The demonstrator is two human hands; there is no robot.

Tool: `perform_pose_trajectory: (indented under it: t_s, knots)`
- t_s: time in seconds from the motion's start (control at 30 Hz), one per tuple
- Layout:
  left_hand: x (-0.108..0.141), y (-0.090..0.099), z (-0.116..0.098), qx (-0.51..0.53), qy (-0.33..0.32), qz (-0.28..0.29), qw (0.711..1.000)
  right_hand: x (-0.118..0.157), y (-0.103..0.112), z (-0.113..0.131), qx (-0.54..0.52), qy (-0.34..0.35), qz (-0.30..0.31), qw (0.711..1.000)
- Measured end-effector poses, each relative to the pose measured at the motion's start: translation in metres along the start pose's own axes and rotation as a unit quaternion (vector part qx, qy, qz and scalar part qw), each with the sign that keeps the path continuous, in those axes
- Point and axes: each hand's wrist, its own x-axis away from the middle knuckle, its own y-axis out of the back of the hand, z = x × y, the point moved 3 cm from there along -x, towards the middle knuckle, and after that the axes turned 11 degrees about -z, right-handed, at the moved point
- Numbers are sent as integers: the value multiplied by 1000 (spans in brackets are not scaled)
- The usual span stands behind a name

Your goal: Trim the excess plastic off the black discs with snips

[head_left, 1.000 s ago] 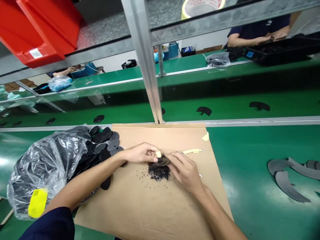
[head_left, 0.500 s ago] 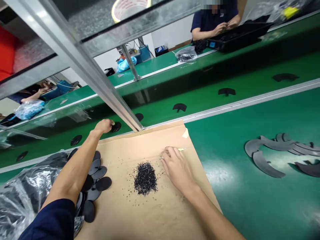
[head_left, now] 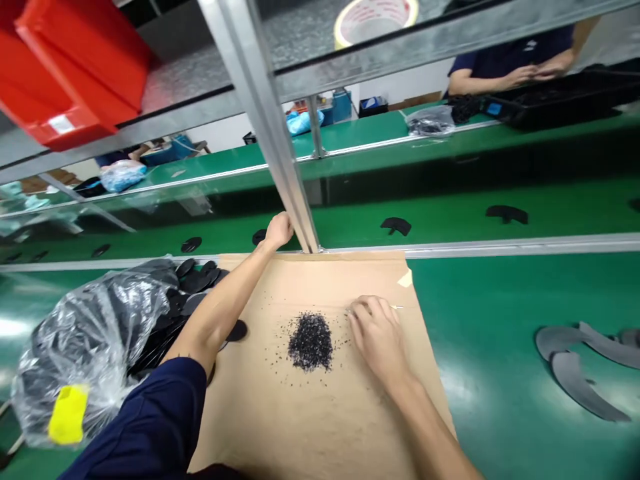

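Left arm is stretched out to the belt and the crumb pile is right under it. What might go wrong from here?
The left hand reaches past the cardboard sheet to a black piece on the belt; drawing back, the forearm may sweep the black crumb pile. The metal post stands close beside that hand and may knock it. The right hand rests near the pile and might scatter it.
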Motion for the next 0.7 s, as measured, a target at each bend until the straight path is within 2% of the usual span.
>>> perform_pose_trajectory:
  t_s: [0.1,0.17,0.27,0.3,0.33,0.43,0.5,0.6,0.63,0.7]
  knots:
    - [26,36,18,56,13,0,998,-5,3,7,-35,31,-43,998]
    - [59,49,21,105,7,26,994,-10,3,15,-67,56,-62,994]
    - [127,44,7,182,-12,95,979,-15,0,27,-127,81,-59,987]
    - [151,38,-3,219,-27,126,967,-15,-3,31,-152,87,-45,984]
    - [174,31,-13,288,-49,174,940,-15,-5,34,-180,95,-26,979]
    - [223,23,-26,319,-61,212,922,-10,-10,41,-273,94,42,956]
    - [236,38,-14,308,-61,195,929,-7,-13,40,-317,34,69,945]
    - [241,79,30,244,-74,137,957,-7,-16,31,-359,-143,60,920]
    - [242,91,46,154,-105,118,975,-8,-17,28,-378,-201,53,902]
    - [247,105,74,-13,-143,117,983,-9,-20,22,-419,-294,46,858]
